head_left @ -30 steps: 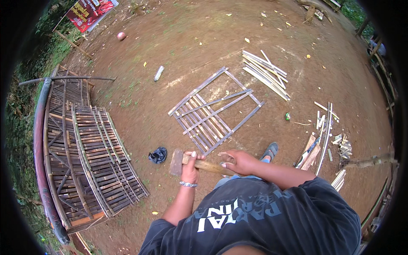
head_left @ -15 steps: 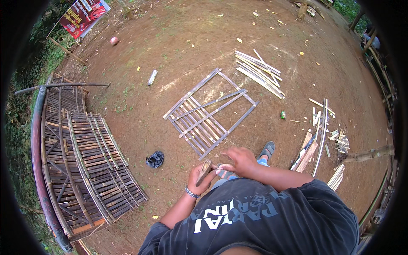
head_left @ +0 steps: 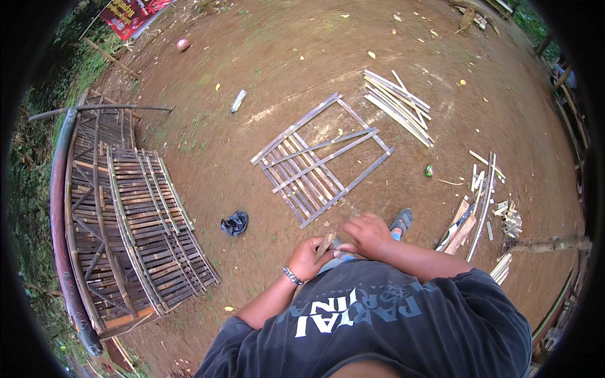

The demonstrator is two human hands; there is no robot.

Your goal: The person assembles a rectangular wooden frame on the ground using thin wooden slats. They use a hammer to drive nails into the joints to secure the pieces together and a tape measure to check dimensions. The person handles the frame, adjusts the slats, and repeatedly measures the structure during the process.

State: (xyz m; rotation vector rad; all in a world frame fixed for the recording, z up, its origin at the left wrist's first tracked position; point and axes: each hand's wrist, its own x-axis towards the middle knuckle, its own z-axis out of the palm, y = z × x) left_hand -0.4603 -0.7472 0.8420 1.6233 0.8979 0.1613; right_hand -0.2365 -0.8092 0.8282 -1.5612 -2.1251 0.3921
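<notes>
My left hand point(head_left: 305, 259), with a bracelet at its wrist, is closed around a short brown piece of wood point(head_left: 326, 244), which tilts up between thumb and fingers. Its exact kind is unclear. My right hand point(head_left: 368, 235) is close beside it, thumb toward the wood; motion smears its fingers, and whatever they may hold is hidden. Ahead of my feet a slatted wooden frame point(head_left: 367, 173) lies on the ground, part of it covered with narrow slats and two loose-looking strips crossing it at a slant.
Pale wooden strips point(head_left: 403, 116) lie beyond the frame. More strips and offcuts point(head_left: 490, 195) are scattered at right. A large bamboo slat structure point(head_left: 148, 220) stands at left. A black plastic bag point(head_left: 234, 223), a clear bottle point(head_left: 238, 101) and a ball point(head_left: 183, 45) rest on the dirt.
The view has shifted, so the ground things sit differently in the picture. My right hand has drawn slightly away from my left, which keeps its grip on the wood.
</notes>
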